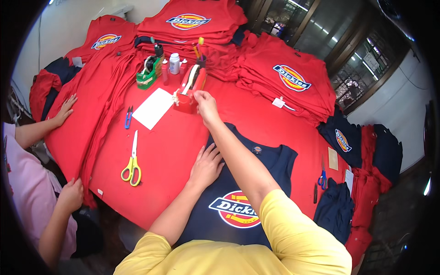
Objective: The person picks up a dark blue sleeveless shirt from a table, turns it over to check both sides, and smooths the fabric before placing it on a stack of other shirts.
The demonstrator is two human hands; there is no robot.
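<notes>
A navy sleeveless top (229, 178) lay spread on the red-covered table (160, 192), directly in front of the person in yellow, whose left hand (207, 161) rested flat near its neckline, fingers extended and grasping nothing I could see. The right hand (206, 106) had reached across to the near end of a red tape dispenser (200, 81); its fingers were bent inward, though I could not tell whether they pinched any tape. That outstretched arm crossed over the top and hid part of its emblem. Just left of the dispenser lay a white sheet of paper (153, 108), then blue-handled snips (129, 118), with yellow-handled scissors (132, 170) nearer the edge. Behind the paper stood a green tape dispenser (146, 77), a white bottle (174, 64) and a dark pen cup (201, 61), crowding up against piled red tops (284, 57). On the left, a co-worker in pink had one hand (66, 110) flat on a long red heap (98, 96) and the other closed by its hanging edge. At the right, blue-handled scissors (323, 179) lay beside a crumpled navy bundle (335, 211). As for markings, the navy top and several red ones bore a red-and-yellow emblem crossed by a dark band of white lettering, a small label (257, 150) sat inside the navy neckline, and a handwritten sign (371, 61) hung at the window
</notes>
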